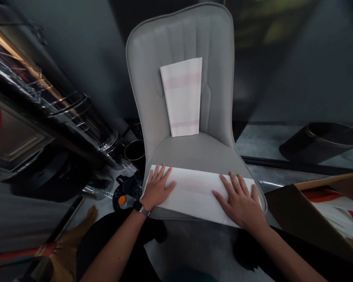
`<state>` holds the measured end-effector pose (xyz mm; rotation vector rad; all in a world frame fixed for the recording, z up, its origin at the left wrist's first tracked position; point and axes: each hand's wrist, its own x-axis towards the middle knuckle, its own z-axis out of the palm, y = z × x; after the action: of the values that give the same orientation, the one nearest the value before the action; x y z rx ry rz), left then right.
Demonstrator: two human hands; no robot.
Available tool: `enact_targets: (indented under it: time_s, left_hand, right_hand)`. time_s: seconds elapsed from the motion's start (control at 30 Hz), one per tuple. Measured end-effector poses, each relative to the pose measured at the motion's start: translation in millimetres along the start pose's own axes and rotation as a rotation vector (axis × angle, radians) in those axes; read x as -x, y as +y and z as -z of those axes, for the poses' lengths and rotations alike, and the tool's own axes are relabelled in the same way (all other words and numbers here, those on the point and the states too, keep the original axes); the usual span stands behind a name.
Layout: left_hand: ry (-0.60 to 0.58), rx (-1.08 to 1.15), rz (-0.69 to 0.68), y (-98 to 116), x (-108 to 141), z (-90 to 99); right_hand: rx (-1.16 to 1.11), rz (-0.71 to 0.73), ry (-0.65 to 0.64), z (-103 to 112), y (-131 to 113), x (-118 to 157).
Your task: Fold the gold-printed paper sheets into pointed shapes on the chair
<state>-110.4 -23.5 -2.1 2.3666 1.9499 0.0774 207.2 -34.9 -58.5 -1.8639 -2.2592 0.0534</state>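
Left hand (157,188) and right hand (239,203), 2 open palms down on 1 folded white sheet (197,194)
Neither grips; the sheet lies across the grey chair seat (194,150), with 1 pink-striped sheet (181,96) at 12 o'clock on the backrest (179,35).

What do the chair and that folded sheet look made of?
The chair looks upholstered in grey leatherette or fine fabric: smooth matte surface, stitched vertical channels, piped edge. The folded white sheet under the left hand and right hand looks like thin paper or non-woven material: matte, crisp creases, faint pink bands.
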Motion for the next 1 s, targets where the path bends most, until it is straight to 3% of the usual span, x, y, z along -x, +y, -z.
enact_targets:
  time_s: [0.13, 0.37, 0.5, 0.67, 0.77, 0.87, 1.0]
  left_hand:
    - [0.045, -0.025, 0.04, -10.5, 4.8, -3.2]
    - [0.07, -0.025, 0.063, -10.5, 6.7, -0.9]
    - [0.067, -0.017, 0.217, -15.3, 9.4, 1.5]
    - [0.021, -0.025, 0.273, -21.8, 10.3, 14.8]
    - [-0.024, -0.079, 0.269, -18.6, 1.3, 27.7]
    - [-0.037, -0.07, 0.144, -4.6, -13.7, 37.1]
    - [-0.134, 0.075, -0.209, 20.0, -36.6, 45.8]
  right_hand:
    - [-0.009, -0.003, 0.02, -2.5, 0.1, 0.4]
    - [0.013, -0.007, -0.002, 4.6, -3.5, -2.6]
    - [0.017, -0.009, -0.01, 7.6, -4.3, -3.5]
    - [0.021, -0.008, -0.018, 9.7, -7.2, -4.0]
    - [0.01, 0.002, -0.061, 22.2, -5.5, -12.0]
    - [-0.036, 0.025, -0.148, 44.3, 3.3, -29.7]
    - [-0.094, 0.03, -0.29, 72.0, 16.7, -60.6]
